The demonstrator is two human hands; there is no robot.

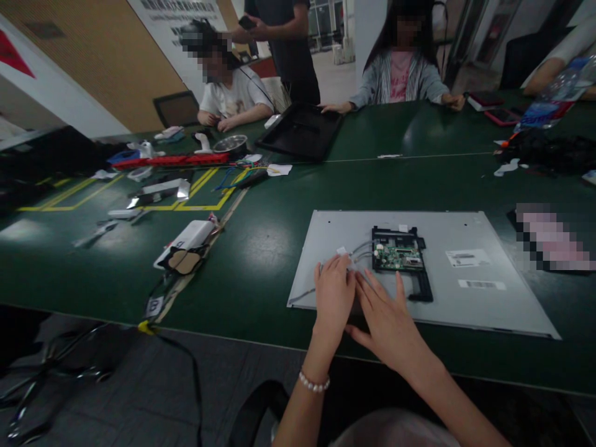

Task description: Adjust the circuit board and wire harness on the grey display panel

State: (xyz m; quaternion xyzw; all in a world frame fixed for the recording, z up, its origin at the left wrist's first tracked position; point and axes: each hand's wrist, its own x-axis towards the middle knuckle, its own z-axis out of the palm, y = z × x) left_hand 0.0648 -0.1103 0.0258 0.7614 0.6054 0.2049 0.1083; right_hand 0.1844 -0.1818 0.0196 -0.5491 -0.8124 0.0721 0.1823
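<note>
A grey metal panel [465, 292] lies flat on the green table [261, 248] in front of me. A green circuit board [397, 254] in a black bracket sits on it, with thin grey wires [361, 248] running off to the left. My left hand [333, 295] lies on the panel's left part, fingers together and pointing away, its fingertips on the wires by a small white tag [342, 251]. My right hand [388, 320] rests beside it, fingers spread flat on the panel just left of the black bracket. Neither hand grips anything.
A white device with a cable [186, 245] lies to the left. Further left are tools, a red strip [172, 160], a metal bowl [230, 144] and yellow floor-tape marks. A black monitor frame [300, 131] lies at the far side, where other people sit and stand.
</note>
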